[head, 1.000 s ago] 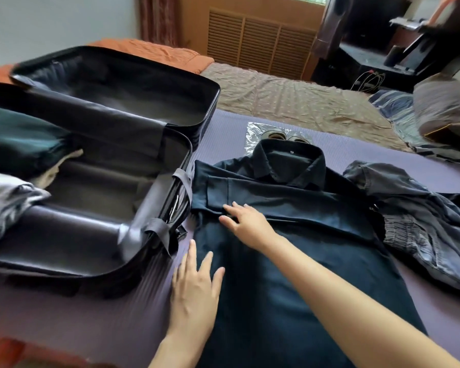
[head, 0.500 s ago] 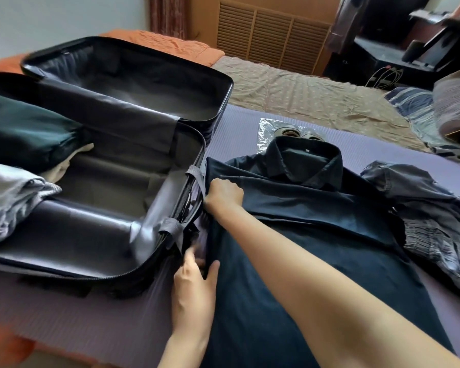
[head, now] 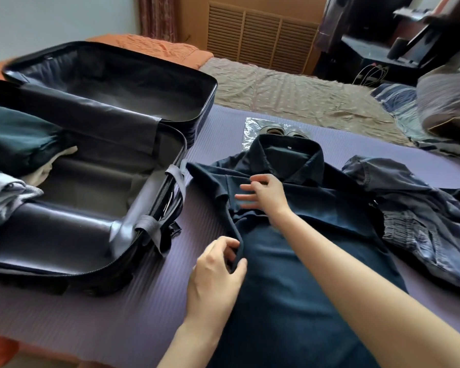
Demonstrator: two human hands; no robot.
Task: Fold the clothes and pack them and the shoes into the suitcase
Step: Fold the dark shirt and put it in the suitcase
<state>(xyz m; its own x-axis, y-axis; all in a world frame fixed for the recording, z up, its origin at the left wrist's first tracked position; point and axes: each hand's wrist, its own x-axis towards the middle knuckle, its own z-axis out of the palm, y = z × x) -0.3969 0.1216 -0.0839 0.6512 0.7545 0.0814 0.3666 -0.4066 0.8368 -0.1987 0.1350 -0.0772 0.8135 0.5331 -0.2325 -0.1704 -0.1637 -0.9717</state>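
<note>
A dark navy collared shirt [head: 298, 261] lies back-up on the purple mat, collar at the far end. My left hand [head: 218, 272] pinches its folded left edge near the middle. Just below the collar, my right hand [head: 263, 195] rests on the folded-in sleeve with fingers spread. An open black suitcase [head: 154, 216] lies to the left, holding a dark green garment [head: 14, 139] and a grey one [head: 3, 195]. A pair of shoes [head: 284, 131] in clear plastic sits beyond the collar, partly hidden by it.
Crumpled blue denim clothing [head: 422, 216] lies right of the shirt on the purple mat [head: 117, 314]. A tan bedspread [head: 290, 91] stretches behind, with a pillow [head: 446, 104] at the far right. The suitcase lid [head: 112, 75] lies open at the back left.
The shirt's left side has been folded inward away from the suitcase. My right hand let go of the shoulder and now lies flat on the fold; my left hand pinches the edge.
</note>
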